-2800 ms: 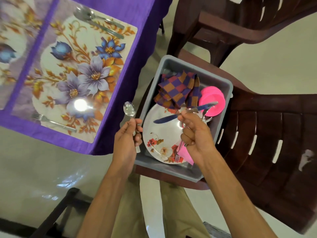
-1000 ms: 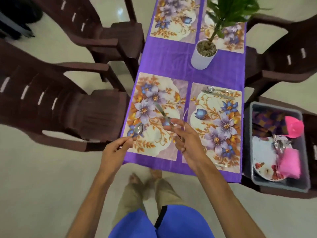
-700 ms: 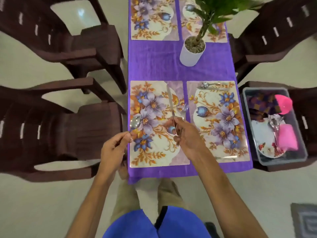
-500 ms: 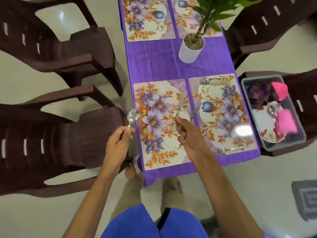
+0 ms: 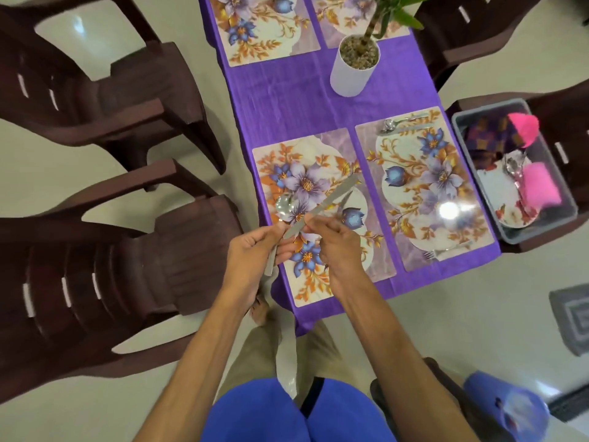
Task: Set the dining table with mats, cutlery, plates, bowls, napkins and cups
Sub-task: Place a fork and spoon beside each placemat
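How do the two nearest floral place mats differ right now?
The left mat has no cutlery lying on it; the hands hold the pieces above it. The right mat already carries a spoon and knife at its far edge and a fork at its near edge. Both share the same floral print on the purple cloth.

Table [image 5: 287, 100]: four mats. Near left mat [image 5: 322, 218] beside near right mat [image 5: 424, 186]; far two behind them, partly cut off. Pot [image 5: 350, 71] between the pairs. On the right mat: spoon [image 5: 390, 124] at its far edge, fork [image 5: 446, 252] at its near edge. Bin [image 5: 570, 199] on the chair [image 5: 554, 103] right of the table, holding plate [image 5: 510, 208] and napkin [image 5: 487, 132]. Two chairs stand left of the table.
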`<action>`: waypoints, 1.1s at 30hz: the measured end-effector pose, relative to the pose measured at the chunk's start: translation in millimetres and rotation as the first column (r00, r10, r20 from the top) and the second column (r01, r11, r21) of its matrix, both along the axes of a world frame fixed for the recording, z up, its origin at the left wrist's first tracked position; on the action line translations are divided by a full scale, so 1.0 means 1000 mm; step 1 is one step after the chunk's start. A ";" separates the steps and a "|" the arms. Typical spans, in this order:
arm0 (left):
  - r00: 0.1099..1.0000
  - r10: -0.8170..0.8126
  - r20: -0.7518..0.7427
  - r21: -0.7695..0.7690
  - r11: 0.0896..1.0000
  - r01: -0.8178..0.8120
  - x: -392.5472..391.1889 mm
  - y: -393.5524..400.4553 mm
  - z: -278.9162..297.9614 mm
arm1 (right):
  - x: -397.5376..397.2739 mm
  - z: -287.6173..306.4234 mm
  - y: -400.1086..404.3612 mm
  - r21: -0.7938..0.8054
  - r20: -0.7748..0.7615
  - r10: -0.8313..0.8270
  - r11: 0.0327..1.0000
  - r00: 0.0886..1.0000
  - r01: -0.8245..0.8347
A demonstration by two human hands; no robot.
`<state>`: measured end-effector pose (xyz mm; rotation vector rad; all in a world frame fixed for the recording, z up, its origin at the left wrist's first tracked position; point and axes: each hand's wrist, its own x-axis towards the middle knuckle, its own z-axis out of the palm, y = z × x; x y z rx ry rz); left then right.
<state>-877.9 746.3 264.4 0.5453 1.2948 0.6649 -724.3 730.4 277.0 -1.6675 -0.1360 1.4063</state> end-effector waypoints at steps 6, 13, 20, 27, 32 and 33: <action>0.983 -0.120 -0.138 -0.031 0.993 0.117 0.012 0.010 -0.010 | 0.018 -0.027 0.013 -0.027 0.036 0.062 0.998 0.997 -0.061; 0.964 0.077 -0.255 0.042 0.997 -0.068 0.024 0.018 -0.038 | 0.063 -0.042 0.044 -0.047 0.076 0.137 0.990 0.988 -0.134; 0.914 0.299 -0.273 0.105 0.954 -0.281 0.008 0.031 -0.048 | 0.091 -0.080 0.095 -0.002 0.367 0.289 0.951 0.884 -0.310; 0.876 0.359 -0.320 0.129 0.933 -0.336 -0.003 0.049 -0.055 | 0.083 -0.117 0.181 0.032 -0.073 -0.033 0.999 0.997 0.035; 0.849 0.401 -0.343 0.127 0.916 -0.381 -0.012 0.058 -0.066 | 0.077 -0.145 0.224 -0.031 -0.173 -0.082 0.996 0.982 0.078; 0.842 0.410 -0.350 0.129 0.912 -0.390 -0.014 0.059 -0.068 | 0.075 -0.150 0.228 -0.038 -0.189 -0.081 0.996 0.979 0.075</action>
